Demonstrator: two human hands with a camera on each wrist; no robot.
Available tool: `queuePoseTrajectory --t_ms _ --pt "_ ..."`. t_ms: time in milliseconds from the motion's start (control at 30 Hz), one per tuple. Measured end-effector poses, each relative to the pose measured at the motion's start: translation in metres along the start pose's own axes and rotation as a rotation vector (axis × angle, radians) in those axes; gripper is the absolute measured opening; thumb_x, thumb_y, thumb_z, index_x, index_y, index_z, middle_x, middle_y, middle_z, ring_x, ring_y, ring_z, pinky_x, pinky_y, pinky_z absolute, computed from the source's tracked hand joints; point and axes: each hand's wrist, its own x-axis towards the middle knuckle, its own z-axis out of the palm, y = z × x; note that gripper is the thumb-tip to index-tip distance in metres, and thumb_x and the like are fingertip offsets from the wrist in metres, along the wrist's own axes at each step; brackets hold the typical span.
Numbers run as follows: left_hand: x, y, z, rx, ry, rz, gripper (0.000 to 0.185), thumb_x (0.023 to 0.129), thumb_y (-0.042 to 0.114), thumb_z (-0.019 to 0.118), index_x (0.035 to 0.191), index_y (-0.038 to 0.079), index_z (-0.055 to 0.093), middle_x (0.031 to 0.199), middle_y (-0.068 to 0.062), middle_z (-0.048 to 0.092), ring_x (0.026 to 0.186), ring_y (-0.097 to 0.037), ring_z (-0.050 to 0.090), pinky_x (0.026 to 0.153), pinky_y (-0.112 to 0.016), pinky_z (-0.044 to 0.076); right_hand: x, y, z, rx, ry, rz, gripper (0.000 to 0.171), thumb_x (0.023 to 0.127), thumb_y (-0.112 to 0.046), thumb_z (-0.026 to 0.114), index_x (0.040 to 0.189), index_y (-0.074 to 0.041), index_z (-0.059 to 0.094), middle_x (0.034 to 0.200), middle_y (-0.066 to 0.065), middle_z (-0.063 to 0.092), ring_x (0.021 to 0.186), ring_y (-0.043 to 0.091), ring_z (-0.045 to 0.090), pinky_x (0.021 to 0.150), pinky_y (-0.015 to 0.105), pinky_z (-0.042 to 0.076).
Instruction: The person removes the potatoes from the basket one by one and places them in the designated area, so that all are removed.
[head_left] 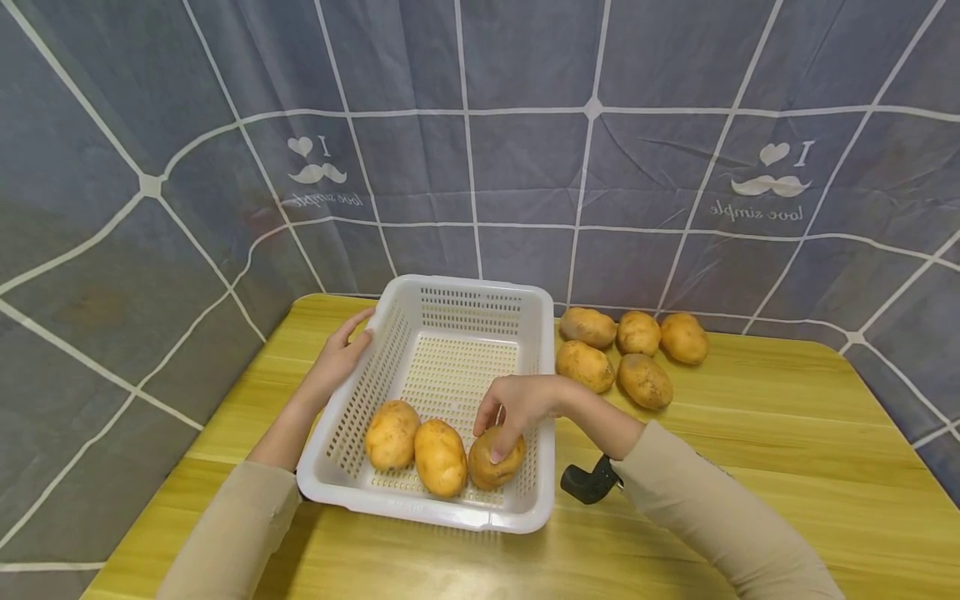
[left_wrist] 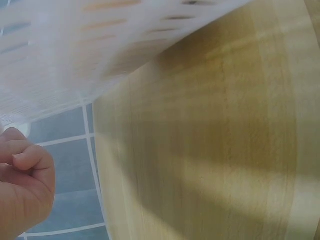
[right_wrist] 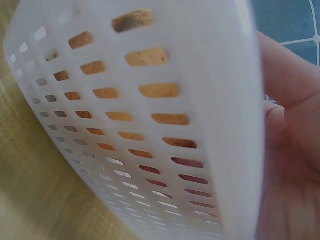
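Note:
A white perforated plastic basket (head_left: 537, 333) stands on the table with three potatoes near its front wall. My left hand (head_left: 339, 360) holds the basket's left rim from outside; in the left wrist view its fingers (left_wrist: 32, 157) look curled beside the wall. My right hand (head_left: 525, 402) reaches over the right rim and grips the rightmost potato (head_left: 491, 473) between thumb and fingers. To its left lie a longer potato (head_left: 440, 458) and another potato (head_left: 393, 435). Through the slots in the right wrist view, a potato (right_wrist: 150, 57) shows in part.
Right of the basket, several potatoes (head_left: 647, 382) lie grouped on the wooden table (head_left: 780, 433). A grey curtain (head_left: 525, 167) with white lines hangs behind the table and along its left side. A black device (head_left: 590, 482) sits at the right wrist.

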Motion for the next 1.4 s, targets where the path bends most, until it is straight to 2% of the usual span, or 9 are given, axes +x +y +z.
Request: queuePoseTrajectory --t_ms 433,700,1400 --pt "0.0 0.0 -0.001 0.005 -0.006 0.005 0.053 0.101 0.032 0.039 0.15 0.019 0.023 0.125 -0.03 0.048 0.082 -0.019 0.064 0.066 -0.032 0.055 -0.002 0.001 0.0 0.028 0.009 -0.038 0.035 0.069 -0.001 0.077 0.103 0.0 0.07 0.095 0.001 0.069 0.079 0.009 0.063 0.072 0.021 0.051" --pt "0.0 -0.002 -0.001 0.001 -0.007 0.011 0.052 0.101 0.031 0.039 0.149 0.018 0.024 0.123 -0.031 0.048 0.081 -0.019 0.064 0.066 -0.032 0.055 -0.005 -0.001 -0.001 0.009 0.04 -0.071 0.036 0.068 0.0 0.076 0.103 0.001 0.07 0.094 0.0 0.069 0.078 0.007 0.06 0.07 0.02 0.05" --pt "0.0 -0.001 -0.001 0.008 -0.01 0.001 0.053 0.101 0.033 0.039 0.149 0.019 0.023 0.125 -0.03 0.047 0.084 -0.019 0.063 0.067 -0.031 0.055 -0.014 0.0 -0.007 0.045 0.092 -0.095 0.038 0.068 -0.005 0.077 0.105 -0.001 0.071 0.097 0.0 0.069 0.086 0.008 0.061 0.075 0.022 0.05"
